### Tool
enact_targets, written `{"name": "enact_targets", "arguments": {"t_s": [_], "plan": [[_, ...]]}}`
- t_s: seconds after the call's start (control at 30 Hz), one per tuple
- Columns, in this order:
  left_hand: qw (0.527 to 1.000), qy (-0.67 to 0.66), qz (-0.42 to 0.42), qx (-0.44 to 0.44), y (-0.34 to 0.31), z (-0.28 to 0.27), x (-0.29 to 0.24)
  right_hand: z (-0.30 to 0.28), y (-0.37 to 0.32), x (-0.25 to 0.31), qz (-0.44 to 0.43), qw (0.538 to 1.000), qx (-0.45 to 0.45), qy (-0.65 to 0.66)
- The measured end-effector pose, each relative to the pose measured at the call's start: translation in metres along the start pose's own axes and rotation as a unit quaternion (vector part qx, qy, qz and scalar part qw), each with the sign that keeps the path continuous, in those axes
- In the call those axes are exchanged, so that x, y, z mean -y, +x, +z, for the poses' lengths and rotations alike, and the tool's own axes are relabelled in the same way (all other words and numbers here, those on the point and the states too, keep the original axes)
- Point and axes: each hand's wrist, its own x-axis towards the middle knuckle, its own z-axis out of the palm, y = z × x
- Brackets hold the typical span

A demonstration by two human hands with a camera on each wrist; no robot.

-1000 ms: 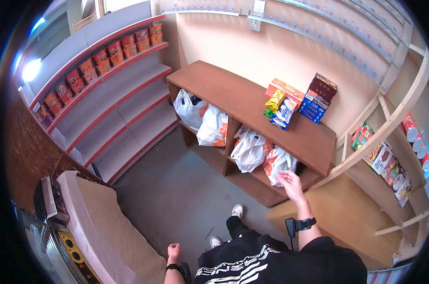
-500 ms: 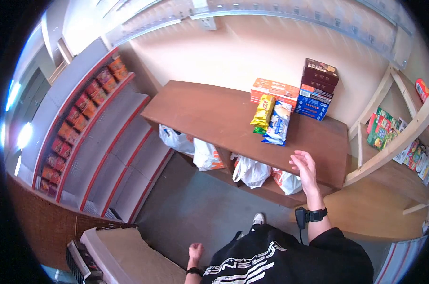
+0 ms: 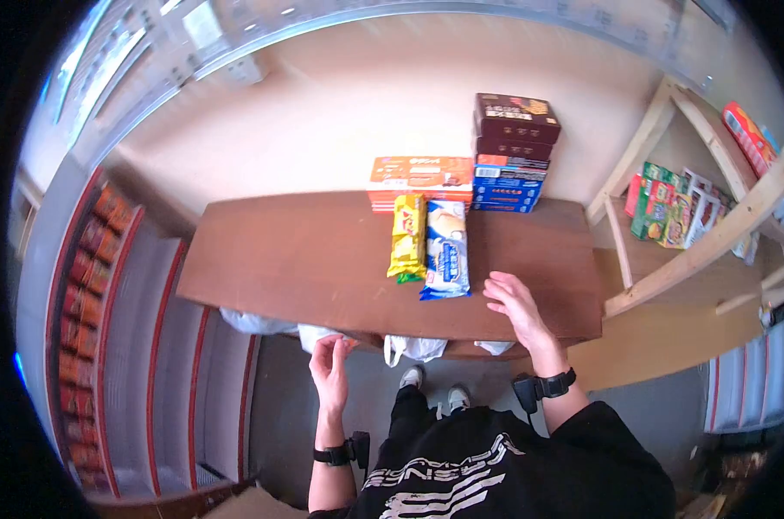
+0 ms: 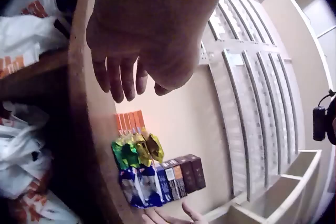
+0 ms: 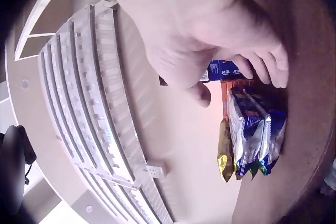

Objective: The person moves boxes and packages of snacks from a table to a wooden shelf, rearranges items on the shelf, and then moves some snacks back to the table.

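Note:
On the brown cabinet top [image 3: 279, 251] lie a yellow snack packet [image 3: 407, 235] and a blue-and-white snack packet [image 3: 446, 251], side by side, with a bit of green wrapper under the yellow one. In the right wrist view the blue-and-white packets [image 5: 262, 140] appear as a stack of more than one. My right hand [image 3: 517, 310], fingers loosely extended and holding nothing, is just right of the blue-and-white packet. My left hand [image 3: 329, 372] hangs by the cabinet's front edge, fingers relaxed and bare of anything in the left wrist view.
Behind the packets stand orange boxes [image 3: 422, 173], blue boxes [image 3: 506, 190] and brown boxes [image 3: 515, 125] against the wall. White plastic bags [image 4: 26, 150] fill the cabinet's lower compartments. Shelves with instant noodle tubs [image 3: 80, 307] are at left, a wooden rack [image 3: 660, 147] at right.
The person has stepped up to the cabinet, and the view has turned toward its top. The left hand has risen from beside the body to the front edge; the right hand has come close to the packets.

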Motion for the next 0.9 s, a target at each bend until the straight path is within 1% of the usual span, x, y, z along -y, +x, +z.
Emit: {"name": "enact_targets", "arguments": {"t_s": [0.03, 0.13, 0.17, 0.23, 0.27, 0.3, 0.33, 0.37, 0.4, 0.43, 0.47, 0.5, 0.57, 0.63, 0.7, 0.77, 0.83, 0.9], "plan": [[1.000, -0.006, -0.003, 0.019, 0.018, 0.009, -0.001, 0.003, -0.001, 0.004, 0.009, 1.000, -0.010, -0.012], [0.992, -0.002, -0.056, 0.109, 0.058, 0.028, -0.003, 0.012, 0.003, 0.009, 0.023, 0.999, -0.023, -0.017], [0.991, -0.009, -0.048, 0.121, 0.072, 0.032, -0.003, 0.017, 0.007, 0.011, 0.030, 0.999, -0.027, -0.017], [0.981, -0.019, -0.097, 0.165, 0.099, 0.042, -0.001, 0.030, 0.019, 0.012, 0.061, 0.997, -0.039, -0.008], [0.976, -0.059, -0.112, 0.175, 0.111, 0.048, -0.002, 0.036, 0.024, 0.018, 0.067, 0.997, -0.011, -0.023], [0.975, -0.068, -0.106, 0.186, 0.123, 0.052, -0.001, 0.041, 0.028, 0.023, 0.075, 0.996, 0.017, -0.038], [0.967, -0.076, -0.142, 0.196, 0.135, 0.056, 0.003, 0.046, 0.035, 0.021, 0.073, 0.996, 0.013, -0.048], [0.959, -0.082, -0.177, 0.207, 0.147, 0.060, 0.006, 0.050, 0.037, 0.025, 0.093, 0.994, 0.021, -0.054], [0.957, -0.087, -0.172, 0.218, 0.156, 0.065, 0.005, 0.054, 0.042, 0.025, 0.079, 0.995, 0.024, -0.047], [0.944, -0.094, -0.198, 0.248, 0.162, 0.071, 0.004, 0.057, 0.047, 0.021, 0.065, 0.997, 0.026, -0.040], [0.929, -0.099, -0.225, 0.277, 0.168, 0.076, 0.003, 0.060, 0.053, 0.014, 0.023, 1.000, 0.014, 0.000], [0.925, -0.100, -0.223, 0.289, 0.173, 0.083, 0.005, 0.064, 0.052, 0.019, 0.019, 1.000, 0.002, 0.001], [0.908, -0.109, -0.243, 0.323, 0.178, 0.097, 0.011, 0.071, 0.044, 0.033, 0.068, 0.997, -0.010, -0.046], [0.904, -0.118, -0.244, 0.332, 0.181, 0.110, 0.025, 0.077, 0.040, 0.035, 0.074, 0.995, -0.044, -0.055], [0.913, -0.111, -0.224, 0.321, 0.184, 0.119, 0.038, 0.081, 0.036, 0.037, 0.043, 0.996, -0.031, -0.073], [0.909, -0.086, -0.228, 0.339, 0.186, 0.119, 0.040, 0.082, 0.036, 0.027, 0.038, 0.997, -0.048, -0.054], [0.904, -0.141, -0.239, 0.326, 0.185, 0.119, 0.039, 0.085, 0.035, 0.022, -0.011, 0.995, -0.058, -0.075], [0.901, -0.127, -0.255, 0.327, 0.187, 0.118, 0.034, 0.082, 0.042, 0.006, -0.018, 0.996, -0.062, -0.063]]}}
